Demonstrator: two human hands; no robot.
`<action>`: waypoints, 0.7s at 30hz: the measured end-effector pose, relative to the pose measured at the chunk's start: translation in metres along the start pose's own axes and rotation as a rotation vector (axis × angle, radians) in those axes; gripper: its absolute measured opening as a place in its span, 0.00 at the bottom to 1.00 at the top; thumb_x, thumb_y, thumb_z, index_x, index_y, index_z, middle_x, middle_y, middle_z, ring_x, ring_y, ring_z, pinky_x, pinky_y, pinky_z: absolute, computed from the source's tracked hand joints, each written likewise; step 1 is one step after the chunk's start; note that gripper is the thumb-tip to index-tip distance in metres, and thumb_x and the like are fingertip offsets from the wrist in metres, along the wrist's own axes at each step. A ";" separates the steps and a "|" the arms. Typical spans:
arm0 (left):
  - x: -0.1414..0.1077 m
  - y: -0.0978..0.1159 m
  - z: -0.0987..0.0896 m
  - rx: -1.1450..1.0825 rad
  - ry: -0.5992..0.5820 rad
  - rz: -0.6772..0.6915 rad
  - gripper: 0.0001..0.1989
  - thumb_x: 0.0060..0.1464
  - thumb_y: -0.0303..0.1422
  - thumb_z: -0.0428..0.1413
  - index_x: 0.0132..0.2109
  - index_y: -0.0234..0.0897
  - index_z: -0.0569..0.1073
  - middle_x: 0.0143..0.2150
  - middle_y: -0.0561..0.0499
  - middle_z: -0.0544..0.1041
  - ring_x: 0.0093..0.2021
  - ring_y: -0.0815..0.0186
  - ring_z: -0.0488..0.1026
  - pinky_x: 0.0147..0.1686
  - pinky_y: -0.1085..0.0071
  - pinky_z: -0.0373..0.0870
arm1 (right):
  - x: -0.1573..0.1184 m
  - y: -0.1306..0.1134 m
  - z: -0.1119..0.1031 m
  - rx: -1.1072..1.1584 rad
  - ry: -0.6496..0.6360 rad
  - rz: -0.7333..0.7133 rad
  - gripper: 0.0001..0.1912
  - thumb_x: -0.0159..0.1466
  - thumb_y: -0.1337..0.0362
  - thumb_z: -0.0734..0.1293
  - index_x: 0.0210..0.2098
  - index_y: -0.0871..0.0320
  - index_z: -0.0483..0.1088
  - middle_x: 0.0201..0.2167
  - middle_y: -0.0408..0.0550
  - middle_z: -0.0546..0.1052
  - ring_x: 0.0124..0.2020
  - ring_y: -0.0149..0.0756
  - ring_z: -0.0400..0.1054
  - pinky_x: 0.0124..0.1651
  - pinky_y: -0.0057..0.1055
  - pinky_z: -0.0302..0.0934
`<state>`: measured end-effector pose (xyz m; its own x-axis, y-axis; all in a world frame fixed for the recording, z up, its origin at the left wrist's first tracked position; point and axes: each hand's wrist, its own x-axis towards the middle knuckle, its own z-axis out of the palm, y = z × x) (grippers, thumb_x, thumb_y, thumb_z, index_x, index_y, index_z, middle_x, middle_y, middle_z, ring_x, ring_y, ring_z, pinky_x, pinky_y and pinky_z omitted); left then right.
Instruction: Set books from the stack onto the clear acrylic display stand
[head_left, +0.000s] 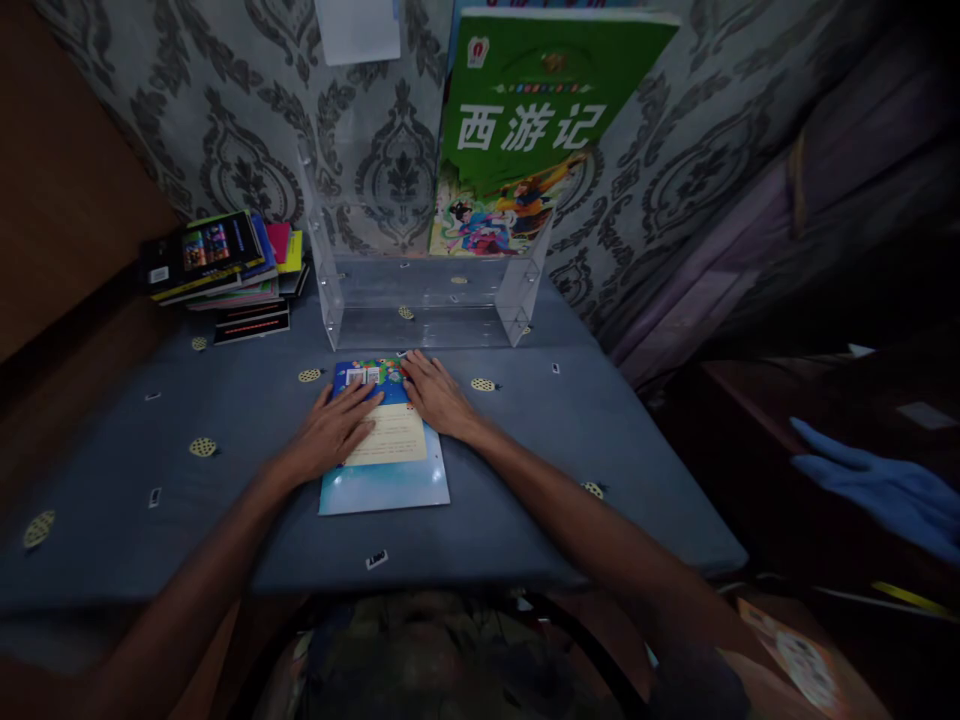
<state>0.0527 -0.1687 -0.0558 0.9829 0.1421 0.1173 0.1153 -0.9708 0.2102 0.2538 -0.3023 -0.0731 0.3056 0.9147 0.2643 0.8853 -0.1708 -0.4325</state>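
Note:
A thin blue book (386,485) lies flat on the grey-blue tablecloth, with a cream text panel and a barcode on the side facing up. My left hand (337,425) rests on its left part, fingers spread. On the upper right corner and edge lies my right hand (436,393), its fingers stretched out. Beyond the book stands a clear acrylic rack (420,325), which holds a green book (517,130) upright at its right side.
A stack of books (217,260) sits at the back left, against the patterned wall. A blue glove (877,485) shows at the far right, beside a purple curtain (705,260). The table's right edge slants toward the front.

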 end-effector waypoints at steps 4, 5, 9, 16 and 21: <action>-0.004 0.010 -0.006 -0.028 -0.040 0.040 0.25 0.72 0.44 0.39 0.69 0.43 0.63 0.73 0.46 0.58 0.75 0.56 0.47 0.70 0.44 0.44 | 0.001 -0.001 0.000 -0.005 -0.012 0.011 0.25 0.72 0.65 0.54 0.66 0.62 0.62 0.70 0.58 0.61 0.73 0.43 0.49 0.72 0.50 0.46; -0.006 0.012 -0.008 -0.035 -0.048 0.052 0.25 0.72 0.44 0.40 0.69 0.43 0.63 0.73 0.46 0.58 0.75 0.56 0.47 0.70 0.45 0.44 | 0.001 -0.002 -0.001 -0.011 -0.021 0.017 0.25 0.72 0.65 0.54 0.66 0.63 0.62 0.70 0.59 0.61 0.73 0.43 0.49 0.72 0.50 0.46; -0.014 0.022 -0.011 -0.053 -0.063 0.086 0.24 0.72 0.43 0.41 0.67 0.45 0.66 0.72 0.47 0.60 0.75 0.55 0.48 0.70 0.44 0.45 | 0.001 -0.006 -0.006 -0.032 -0.051 0.037 0.25 0.73 0.65 0.54 0.66 0.66 0.61 0.69 0.61 0.61 0.73 0.44 0.49 0.73 0.48 0.45; -0.044 0.049 -0.009 -0.083 -0.041 0.168 0.23 0.71 0.41 0.45 0.69 0.47 0.63 0.72 0.48 0.60 0.74 0.58 0.50 0.71 0.46 0.45 | -0.001 -0.006 -0.007 -0.033 -0.037 0.012 0.24 0.73 0.65 0.54 0.66 0.64 0.62 0.70 0.59 0.61 0.73 0.45 0.49 0.73 0.50 0.45; -0.063 0.063 -0.002 -0.072 -0.009 0.206 0.24 0.70 0.41 0.48 0.70 0.47 0.61 0.72 0.47 0.60 0.73 0.58 0.52 0.71 0.46 0.45 | 0.001 -0.003 -0.003 -0.022 -0.023 0.016 0.24 0.73 0.64 0.54 0.66 0.63 0.62 0.69 0.59 0.62 0.72 0.45 0.51 0.72 0.50 0.46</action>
<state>-0.0020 -0.2382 -0.0481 0.9858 -0.0599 0.1568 -0.0985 -0.9628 0.2515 0.2526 -0.3018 -0.0693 0.3115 0.9201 0.2376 0.8881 -0.1930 -0.4171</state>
